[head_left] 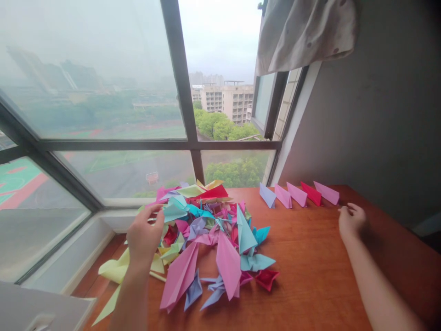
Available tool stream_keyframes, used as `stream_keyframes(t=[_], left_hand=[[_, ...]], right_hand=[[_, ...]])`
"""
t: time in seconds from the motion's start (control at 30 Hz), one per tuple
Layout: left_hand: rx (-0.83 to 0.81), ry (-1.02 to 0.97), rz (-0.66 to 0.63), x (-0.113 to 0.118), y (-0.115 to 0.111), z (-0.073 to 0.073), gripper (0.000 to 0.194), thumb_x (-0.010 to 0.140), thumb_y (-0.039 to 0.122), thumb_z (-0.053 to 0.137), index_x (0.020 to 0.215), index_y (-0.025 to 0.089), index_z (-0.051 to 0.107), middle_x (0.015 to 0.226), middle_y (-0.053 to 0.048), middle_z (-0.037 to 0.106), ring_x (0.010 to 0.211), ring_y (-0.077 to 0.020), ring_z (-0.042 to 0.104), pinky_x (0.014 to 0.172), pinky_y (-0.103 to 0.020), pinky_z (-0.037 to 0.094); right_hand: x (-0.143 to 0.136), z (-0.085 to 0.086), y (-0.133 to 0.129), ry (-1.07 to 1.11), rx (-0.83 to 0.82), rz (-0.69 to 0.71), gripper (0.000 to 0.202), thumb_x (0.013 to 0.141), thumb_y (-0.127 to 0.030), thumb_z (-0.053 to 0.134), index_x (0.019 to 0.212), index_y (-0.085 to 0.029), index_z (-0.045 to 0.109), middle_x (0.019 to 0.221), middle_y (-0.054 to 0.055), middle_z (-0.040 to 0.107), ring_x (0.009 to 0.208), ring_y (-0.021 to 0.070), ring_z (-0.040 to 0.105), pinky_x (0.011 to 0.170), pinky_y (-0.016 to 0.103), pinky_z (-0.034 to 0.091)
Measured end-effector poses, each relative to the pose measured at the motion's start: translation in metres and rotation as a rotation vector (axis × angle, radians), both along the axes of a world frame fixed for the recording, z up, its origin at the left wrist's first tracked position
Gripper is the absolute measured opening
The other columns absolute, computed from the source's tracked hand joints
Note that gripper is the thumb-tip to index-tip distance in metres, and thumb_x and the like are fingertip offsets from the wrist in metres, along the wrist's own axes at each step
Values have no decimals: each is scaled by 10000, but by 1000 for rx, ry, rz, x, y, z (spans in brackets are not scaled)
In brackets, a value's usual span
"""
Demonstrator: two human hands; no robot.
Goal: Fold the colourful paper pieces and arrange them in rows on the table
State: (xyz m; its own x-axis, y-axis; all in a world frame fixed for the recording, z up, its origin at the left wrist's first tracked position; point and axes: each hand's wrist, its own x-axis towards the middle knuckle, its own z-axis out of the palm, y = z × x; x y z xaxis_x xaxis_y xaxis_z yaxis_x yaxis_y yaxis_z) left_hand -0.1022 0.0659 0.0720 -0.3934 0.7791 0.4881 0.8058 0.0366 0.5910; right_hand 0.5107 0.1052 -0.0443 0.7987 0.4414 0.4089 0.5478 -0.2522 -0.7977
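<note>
My left hand (145, 232) is at the left side of a heaped pile of folded paper. Its fingers are closed at the edge of a light blue folded paper piece (175, 208); the exact contact is partly hidden. Two large pink paper planes (228, 264) lie at the pile's front, among paper cranes such as a lavender one (214, 289) and a red one (266, 278). On the right, my right hand (352, 221) holds nothing, fingers loosely bent and apart. It is just beside the pink paper plane (326, 192) at the end of a row.
Along the back of the wooden table (303, 266) stand other planes: lavender (268, 196), pink and red (311, 193). Yellow folded paper (115, 266) lies left of the pile. Behind are framed windows (193, 145), a hanging curtain (306, 34) and a grey wall (379, 115).
</note>
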Motion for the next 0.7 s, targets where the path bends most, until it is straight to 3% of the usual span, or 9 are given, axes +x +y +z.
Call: stream_keyframes(t=[0.1,0.2,0.37,0.47,0.57,0.7], left_hand=[[16,113,45,-11,7,-11,249,835,266,527,1000,198,700,929,-68,743,722,-231,675,704,-341,512],[34,243,-19,-14,13,-24,291,832,230,491,1046,176,681,1019,-104,730,884,-283,661,834,-395,490],[15,341,-57,-15,19,-37,318,819,211,498,1074,157,679,1048,-125,734,977,-320,634,907,-429,461],[5,370,-88,-16,19,-38,272,801,200,521,1006,172,699,1038,-117,736,971,-311,637,910,-419,461],[4,391,-104,-14,17,-35,213,794,195,532,917,197,707,996,-98,733,958,-294,636,906,-398,461],[-9,424,-101,-11,14,-29,170,792,188,536,836,219,697,978,-76,727,940,-283,634,876,-382,462]], right_hand=[[-15,3,1,164,129,35,286,694,-224,524,967,-167,588,705,85,638,662,228,620,612,345,483],[-38,11,9,267,241,108,321,673,-256,553,972,-151,601,723,67,636,603,185,590,556,306,474],[-104,33,23,366,340,280,383,673,-354,621,987,-134,637,700,20,630,558,124,552,507,231,439],[-157,49,17,484,401,499,378,689,-354,664,1000,-140,647,687,-1,617,550,100,517,512,213,419],[-204,62,1,502,353,703,360,751,-393,664,1017,-149,654,677,-4,608,587,115,533,545,228,436],[-240,65,-20,436,236,849,353,805,-453,639,1002,-161,668,715,13,622,631,144,565,590,267,469]])
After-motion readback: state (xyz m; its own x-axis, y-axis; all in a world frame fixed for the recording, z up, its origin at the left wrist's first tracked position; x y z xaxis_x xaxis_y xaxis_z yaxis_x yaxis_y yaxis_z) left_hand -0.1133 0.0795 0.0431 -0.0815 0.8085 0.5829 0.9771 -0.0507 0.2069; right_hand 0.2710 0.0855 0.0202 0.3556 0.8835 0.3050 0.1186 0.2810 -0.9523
